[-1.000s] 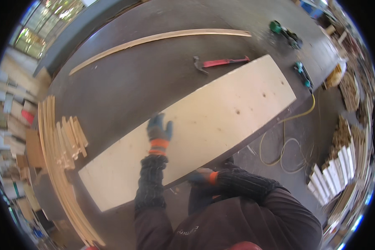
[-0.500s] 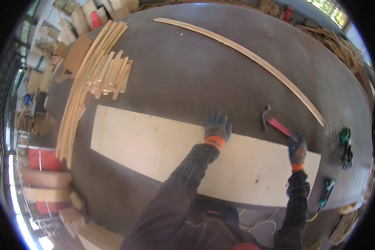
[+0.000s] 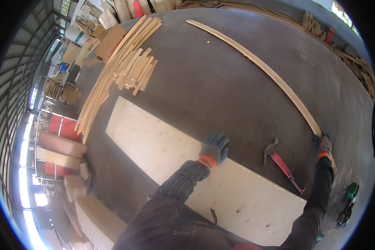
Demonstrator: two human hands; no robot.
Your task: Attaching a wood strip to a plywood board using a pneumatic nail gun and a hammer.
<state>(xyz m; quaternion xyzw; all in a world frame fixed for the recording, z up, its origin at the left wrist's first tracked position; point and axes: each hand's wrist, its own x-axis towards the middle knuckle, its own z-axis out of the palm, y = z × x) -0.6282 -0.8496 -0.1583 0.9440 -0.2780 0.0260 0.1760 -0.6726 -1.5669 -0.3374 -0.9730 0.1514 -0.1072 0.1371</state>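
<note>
A long, thin wooden strip [image 3: 275,77] lies across the far right of the table, and my gloved right hand [image 3: 324,146] is closed around its near end. The strip's tip sticks out past my wrist. My left hand [image 3: 213,148], in a grey-blue glove with an orange cuff, rests on the far edge of a wide pale wooden board [image 3: 162,139], its fingers extended over that edge. Between my two hands a claw hammer [image 3: 284,167] with a red handle lies on the table, touched by neither. My left sleeve and body cover part of the board.
Bundled long strips [image 3: 98,96] and several short wooden pieces [image 3: 136,70] lie at the far left of the dark table [image 3: 204,87]. A green and black power tool [image 3: 348,204] sits at the right. Red and wooden stacks [image 3: 60,143] stand beyond the left edge.
My right hand has left the hammer's handle and moved right to the strip's near end, taking hold of it. My left hand stays on the board's edge. The whole view has turned.
</note>
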